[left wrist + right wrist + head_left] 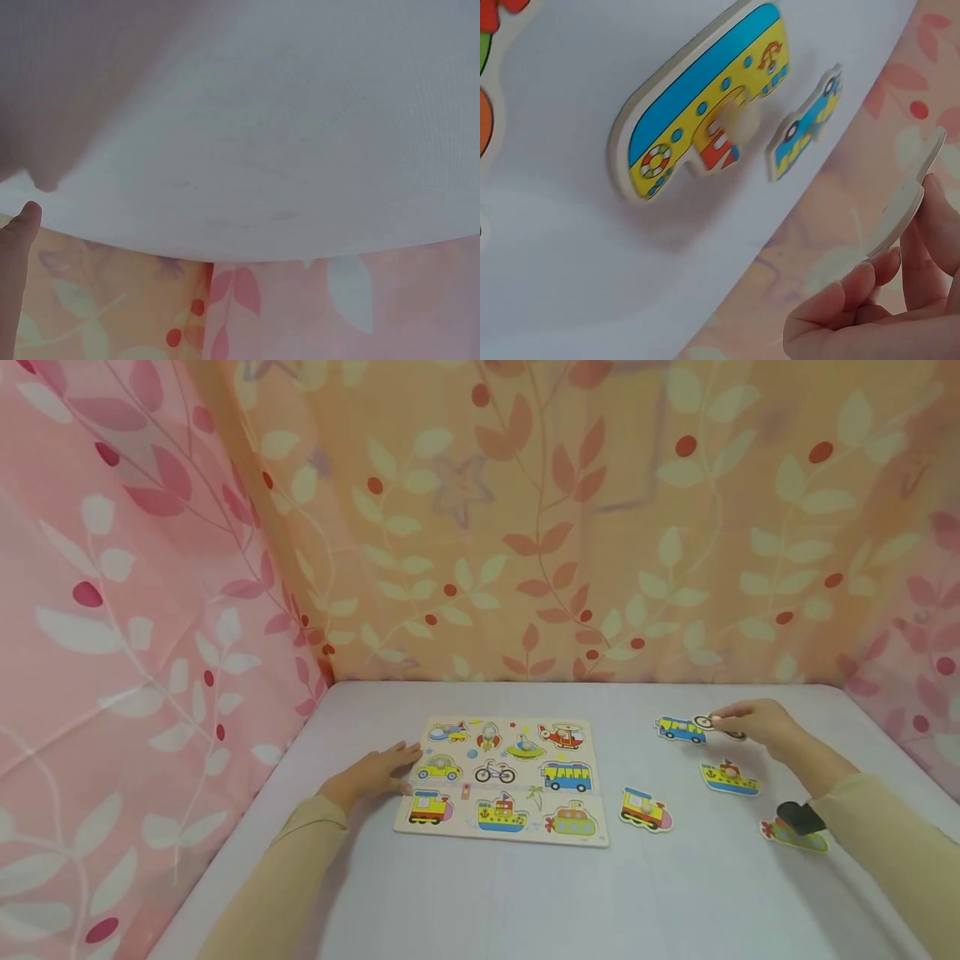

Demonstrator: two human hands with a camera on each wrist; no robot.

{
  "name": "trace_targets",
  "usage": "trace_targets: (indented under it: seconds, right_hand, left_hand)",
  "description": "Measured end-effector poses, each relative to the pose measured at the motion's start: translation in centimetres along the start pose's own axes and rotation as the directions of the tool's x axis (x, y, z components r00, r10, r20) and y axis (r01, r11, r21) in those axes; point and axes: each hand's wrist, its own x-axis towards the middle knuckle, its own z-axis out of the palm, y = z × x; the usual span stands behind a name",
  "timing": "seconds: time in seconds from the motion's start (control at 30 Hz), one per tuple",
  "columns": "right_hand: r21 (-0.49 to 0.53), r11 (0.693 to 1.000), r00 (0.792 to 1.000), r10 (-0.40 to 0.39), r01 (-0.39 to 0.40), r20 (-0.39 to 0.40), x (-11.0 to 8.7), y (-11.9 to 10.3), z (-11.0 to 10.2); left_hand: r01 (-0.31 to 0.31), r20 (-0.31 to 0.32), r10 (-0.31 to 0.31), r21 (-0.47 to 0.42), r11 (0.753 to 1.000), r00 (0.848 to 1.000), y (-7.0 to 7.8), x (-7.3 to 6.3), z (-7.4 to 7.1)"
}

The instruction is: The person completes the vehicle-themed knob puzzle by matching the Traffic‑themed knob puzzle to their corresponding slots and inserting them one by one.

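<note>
My right hand [761,724] pinches a bicycle puzzle piece [703,722] above the far right of the table; in the right wrist view the piece [896,217] stands edge-on between thumb and fingers. Just left of it lies a bus piece [680,731], and nearer me a boat piece [730,778]. My left hand [372,774] rests at the left edge of a vehicle puzzle board [459,828], fingers extended. Knobbed plane, rocket, helicopter, saucer and car pieces [439,767] sit in the board. Its bicycle [495,772], bus, train, boat and submarine pictures show without knobs.
Right of the board lies a train piece [645,811]. A submarine piece [787,837] is partly covered by the dark wrist camera [801,817]. The table [510,902] has a white cover, with patterned cloth [480,568] hanging behind and at both sides.
</note>
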Motion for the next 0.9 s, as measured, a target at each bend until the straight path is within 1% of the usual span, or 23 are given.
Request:
trace_targets:
  seconds: [0.07, 0.23, 0.37, 0.6, 0.7, 0.83, 0.9]
  right_hand:
    - [-0.004, 1.000, 1.000, -0.013, 0.013, 0.013, -0.5, -0.7, 0.2]
    - [-0.006, 0.999, 0.998, -0.032, 0.032, 0.049, -1.5, -2.3, 1.1]
    - [-0.019, 0.998, 0.995, -0.065, 0.066, 0.074, -2.2, -3.5, 1.8]
    - [-0.040, 0.992, 0.991, -0.113, 0.116, 0.077, -3.0, -5.1, 3.5]
    - [-0.048, 0.989, 0.987, -0.139, 0.143, 0.078, -3.0, -5.5, 4.5]
    - [-0.020, 0.984, 0.982, -0.174, 0.176, 0.078, -3.0, -6.2, 5.7]
    - [-0.015, 0.983, 0.980, -0.180, 0.182, 0.080, -3.0, -6.7, 6.3]
  left_hand:
    - [0.002, 0.001, -0.002, 0.000, 1.000, 1.000, 0.0, 0.0, -0.1]
    - [-0.022, 0.002, 0.022, 0.000, 1.000, 1.000, 0.1, -0.1, -0.3]
    - [-0.024, 0.003, 0.024, -0.002, 1.000, 1.000, 0.1, -0.1, -0.4]
    - [0.022, 0.014, -0.022, -0.020, 1.000, 1.000, 0.1, -0.2, -0.3]
    - [0.010, 0.012, -0.010, -0.020, 1.000, 1.000, 0.1, -0.2, -0.3]
    - [-0.011, 0.010, 0.011, -0.016, 1.000, 1.000, 0.0, -0.2, -0.2]
    - [-0.004, 0.012, 0.004, -0.018, 1.000, 1.000, -0.1, -0.2, -0.1]
